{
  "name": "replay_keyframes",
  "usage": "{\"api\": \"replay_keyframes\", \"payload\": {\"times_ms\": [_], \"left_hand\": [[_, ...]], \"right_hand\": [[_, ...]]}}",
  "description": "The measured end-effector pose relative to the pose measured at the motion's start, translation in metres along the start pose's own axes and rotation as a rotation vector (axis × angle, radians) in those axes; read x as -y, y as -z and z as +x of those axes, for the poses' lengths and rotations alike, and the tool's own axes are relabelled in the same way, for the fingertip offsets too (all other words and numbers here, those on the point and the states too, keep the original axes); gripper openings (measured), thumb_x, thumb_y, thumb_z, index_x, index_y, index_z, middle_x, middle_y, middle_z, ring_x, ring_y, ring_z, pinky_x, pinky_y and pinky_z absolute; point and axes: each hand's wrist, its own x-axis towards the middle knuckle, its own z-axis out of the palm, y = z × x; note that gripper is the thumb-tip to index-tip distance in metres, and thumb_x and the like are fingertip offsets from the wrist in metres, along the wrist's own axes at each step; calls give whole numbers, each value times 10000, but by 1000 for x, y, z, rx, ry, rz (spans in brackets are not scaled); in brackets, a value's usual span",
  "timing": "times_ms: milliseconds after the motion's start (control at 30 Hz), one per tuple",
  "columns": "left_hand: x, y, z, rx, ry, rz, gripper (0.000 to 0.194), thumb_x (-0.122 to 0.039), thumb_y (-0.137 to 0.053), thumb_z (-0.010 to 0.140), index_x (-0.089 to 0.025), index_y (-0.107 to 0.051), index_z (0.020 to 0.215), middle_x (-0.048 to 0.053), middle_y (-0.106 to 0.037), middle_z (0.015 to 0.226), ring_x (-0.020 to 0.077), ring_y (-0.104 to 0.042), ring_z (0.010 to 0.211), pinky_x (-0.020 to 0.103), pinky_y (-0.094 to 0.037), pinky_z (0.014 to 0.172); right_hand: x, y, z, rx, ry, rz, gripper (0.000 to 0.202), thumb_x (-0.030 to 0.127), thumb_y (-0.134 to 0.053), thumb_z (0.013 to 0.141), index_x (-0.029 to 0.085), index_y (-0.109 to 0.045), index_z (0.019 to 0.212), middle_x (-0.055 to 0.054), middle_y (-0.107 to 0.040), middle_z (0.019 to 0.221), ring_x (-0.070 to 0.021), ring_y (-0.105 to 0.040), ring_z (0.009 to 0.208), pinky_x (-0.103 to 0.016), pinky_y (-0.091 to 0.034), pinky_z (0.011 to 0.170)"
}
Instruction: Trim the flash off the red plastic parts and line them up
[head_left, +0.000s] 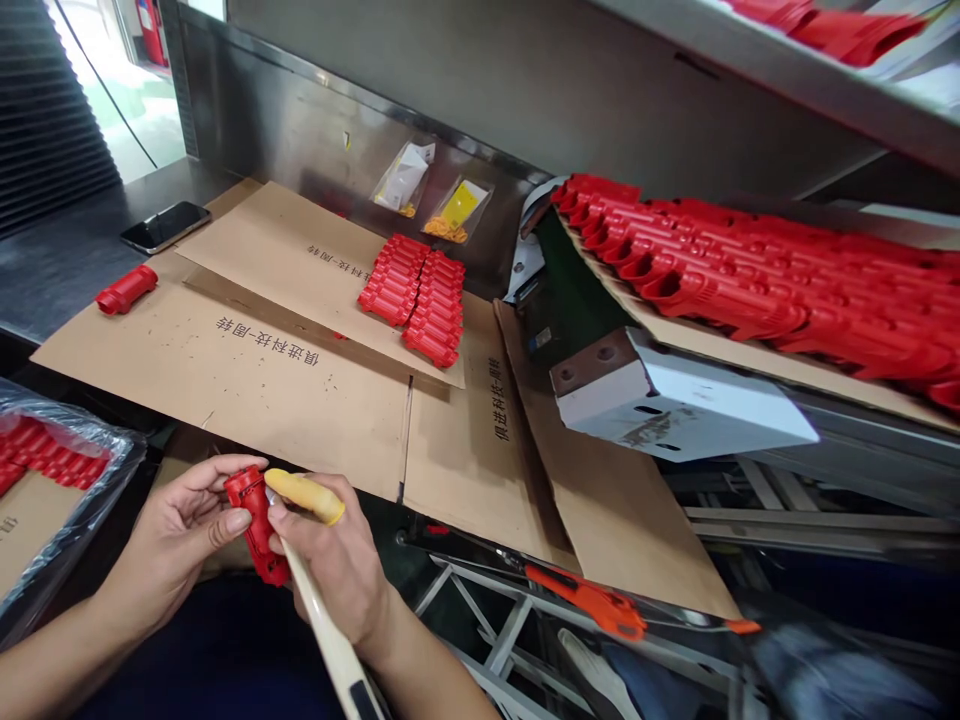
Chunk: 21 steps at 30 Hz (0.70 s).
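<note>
My left hand is closed around a red plastic tubular part, thumb and fingers near its upper end. My right hand grips a slim tool with a long cream handle and a dark patch lower down. The tool's tip meets the side of the red part, though fingers partly hide it. A yellow finger cot covers one finger of the right hand. Both hands are just in front of the cardboard sheets. On the left of that cardboard lies a single similar red part.
Two rows of red parts lie on the upper cardboard. A phone rests behind, left. At right, many red parts fill a raised board above a white metal bracket. A plastic-lined bin stands left; an orange-handled tool lies below.
</note>
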Motion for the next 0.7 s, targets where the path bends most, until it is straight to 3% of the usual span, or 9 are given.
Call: {"api": "replay_keyframes", "payload": {"times_ms": [133, 233, 333, 367, 433, 500, 533, 600, 700], "left_hand": [[1, -6, -3, 32, 69, -76, 488, -449, -951, 830, -246, -821, 1254, 119, -803, 1035, 247, -748, 924, 316, -606, 866], [-10, 4, 10, 82, 22, 43, 590, -536, -886, 862, -238, -765, 1357, 129, -794, 1064, 266, -765, 924, 341, -613, 843], [-54, 28, 52, -8, -151, 548, 821, -687, -812, 795, -210, -650, 1443, 162, -791, 1134, 348, -774, 955, 457, -636, 844], [-74, 39, 71, -96, -200, 665, 765, -656, -841, 760, -199, -680, 1352, 172, -787, 1125, 390, -761, 1009, 506, -620, 895], [-116, 60, 114, -326, -302, 981, 439, -528, -871, 739, -193, -718, 977, 168, -752, 1010, 483, -683, 1163, 600, -533, 1019], [-147, 78, 155, -447, -336, 1178, 320, -333, -912, 675, -170, -653, 772, 189, -700, 1017, 611, -473, 1397, 744, -330, 1141], [-157, 86, 173, -481, -336, 1246, 314, -278, -904, 668, -164, -614, 709, 183, -684, 1004, 613, -462, 1404, 771, -287, 1141], [-164, 97, 198, -504, -319, 1315, 364, -247, -913, 650, -184, -556, 668, 118, -666, 868, 511, -617, 1247, 732, -371, 1098], [-160, 108, 203, -516, -355, 1303, 438, -284, -952, 574, -228, -554, 747, -18, -479, 612, 490, -708, 1011, 580, -496, 914]], "right_hand": [[-1, 5, 1, -262, -491, 575, 106, 321, -675, 1077, 266, -689, 1167, -81, -791, 1052, -234, -782, 971, -420, -684, 872], [-10, 17, 4, -319, -731, 1020, 215, 474, -740, 1038, 273, -693, 1098, -58, -802, 1022, -183, -776, 905, -347, -686, 855], [-17, 28, 3, -330, -755, 1145, 152, 421, -781, 1022, 295, -742, 1098, -36, -807, 1022, -130, -759, 965, -246, -654, 904], [-19, 30, 2, -336, -738, 1130, 134, 406, -781, 1024, 302, -755, 1104, -30, -804, 1005, -123, -754, 965, -231, -647, 909], [-21, 31, -1, -346, -711, 1066, 127, 398, -779, 1025, 304, -771, 1110, -35, -795, 970, -132, -749, 930, -239, -653, 881], [-21, 27, -2, -359, -704, 1004, 141, 402, -778, 1020, 287, -774, 1103, -55, -784, 942, -161, -747, 886, -278, -665, 834], [-22, 24, -3, -367, -703, 985, 151, 403, -781, 1014, 276, -773, 1097, -64, -779, 932, -173, -746, 872, -295, -668, 818], [-22, 20, -6, -380, -704, 968, 175, 407, -783, 1006, 258, -766, 1097, -74, -774, 920, -188, -747, 855, -313, -668, 804], [-25, 20, -15, -395, -701, 942, 195, 419, -781, 1003, 247, -752, 1089, -70, -777, 929, -187, -752, 838, -310, -664, 799]]}}
